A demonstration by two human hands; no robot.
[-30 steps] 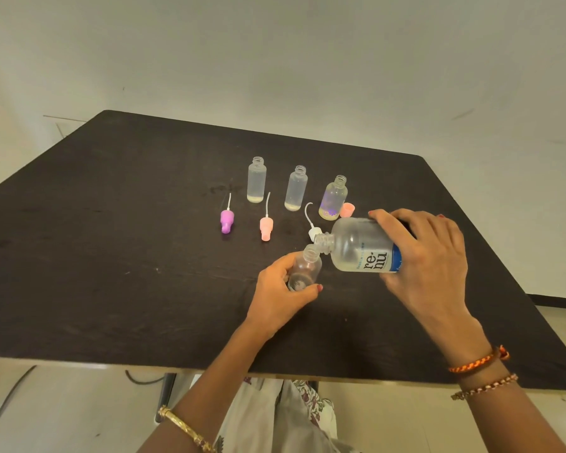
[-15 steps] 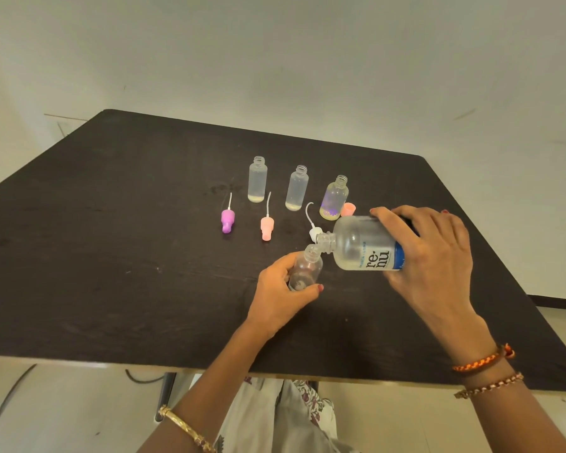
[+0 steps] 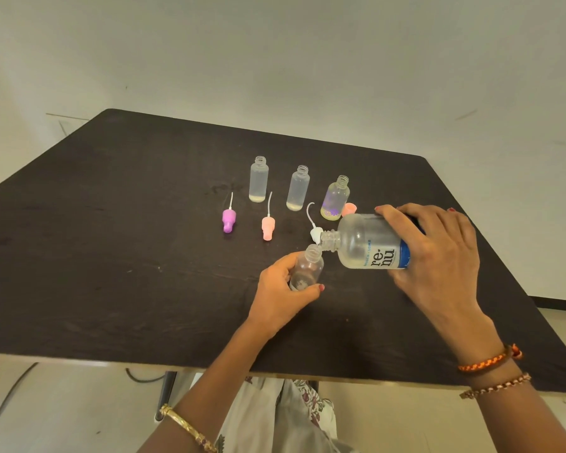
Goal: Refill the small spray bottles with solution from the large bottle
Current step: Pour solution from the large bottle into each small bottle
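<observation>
My right hand (image 3: 438, 253) was wrapped around the big renu bottle (image 3: 370, 245), tipped almost flat, mouth just above the neck of the small spray bottle (image 3: 306, 269) that my left hand (image 3: 281, 295) was gripping at a tilt on the black table (image 3: 111, 256). Main risk, I judged: narrow neck, wide mouth, so any slip or too steep a tip would spill solution down my fingers. Couldn't tell whether liquid was flowing. The white spray cap (image 3: 315, 232) lay just behind the two mouths, in splash range. Three open small bottles (image 3: 297, 188) stood further back, purple spray cap (image 3: 228, 220) and pink spray cap (image 3: 267, 227) lay apart to the left.
</observation>
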